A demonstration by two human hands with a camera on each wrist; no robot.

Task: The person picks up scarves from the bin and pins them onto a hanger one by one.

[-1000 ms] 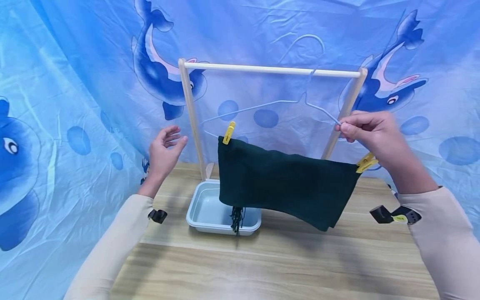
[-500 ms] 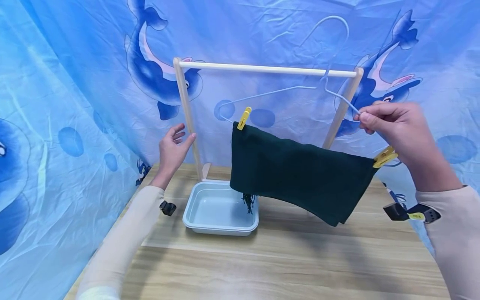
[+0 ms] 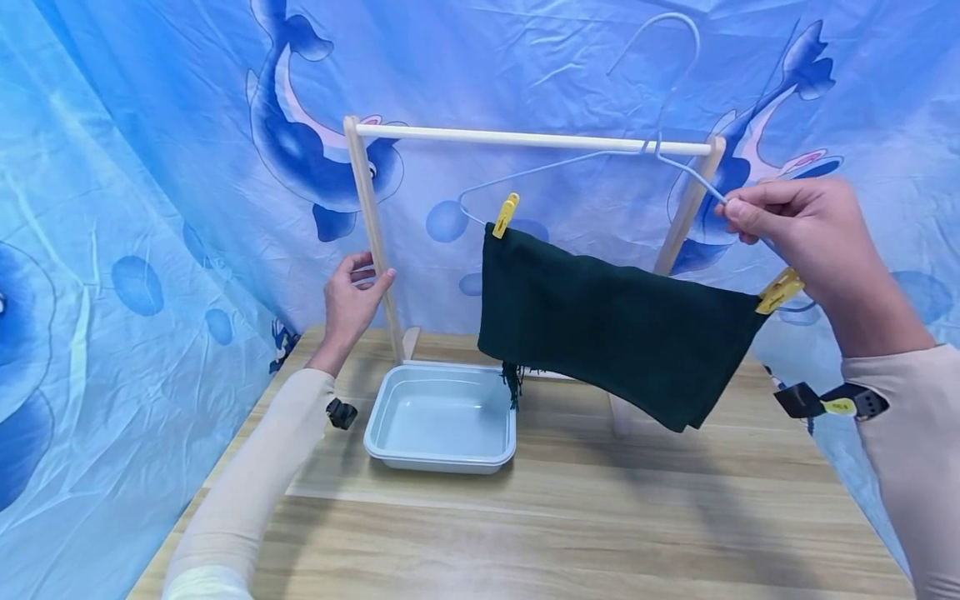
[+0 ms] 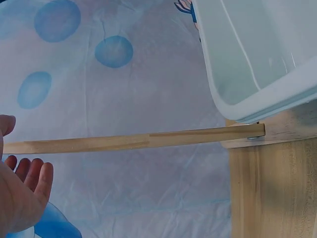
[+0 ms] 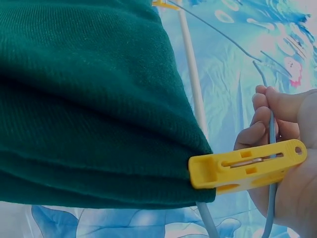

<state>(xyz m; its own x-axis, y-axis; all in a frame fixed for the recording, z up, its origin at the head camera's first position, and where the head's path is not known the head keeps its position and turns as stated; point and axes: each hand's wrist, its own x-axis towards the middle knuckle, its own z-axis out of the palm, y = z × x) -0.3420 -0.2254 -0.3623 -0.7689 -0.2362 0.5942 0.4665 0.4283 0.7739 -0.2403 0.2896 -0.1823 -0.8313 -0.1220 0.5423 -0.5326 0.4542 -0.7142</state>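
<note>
My right hand (image 3: 806, 229) pinches the sloping arm of a pale blue wire clothes hanger (image 3: 566, 161) between thumb and fingers. Over the hanger's lower bar hangs a folded dark green scarf (image 3: 615, 321) with a fringe, tilted down to the right. One yellow clothespin (image 3: 506, 216) clips its left end; another clothespin (image 5: 247, 166) clips the right end, close to my right palm. The hanger's hook rises above the rail of a small wooden rack (image 3: 525, 138). My left hand (image 3: 354, 302) holds nothing; its loosely bent fingers and thumb are at the rack's left post (image 4: 148, 141).
A light blue plastic basin (image 3: 442, 417) stands on the wood-grain table (image 3: 480, 533), in front of the rack's left foot. Blue curtains (image 3: 172, 167) with a dolphin print surround the table at the back and sides.
My right hand has carried the hanger and scarf rightward and up, so the hook now stands higher above the rail. My left hand has shifted right to the rack's left post.
</note>
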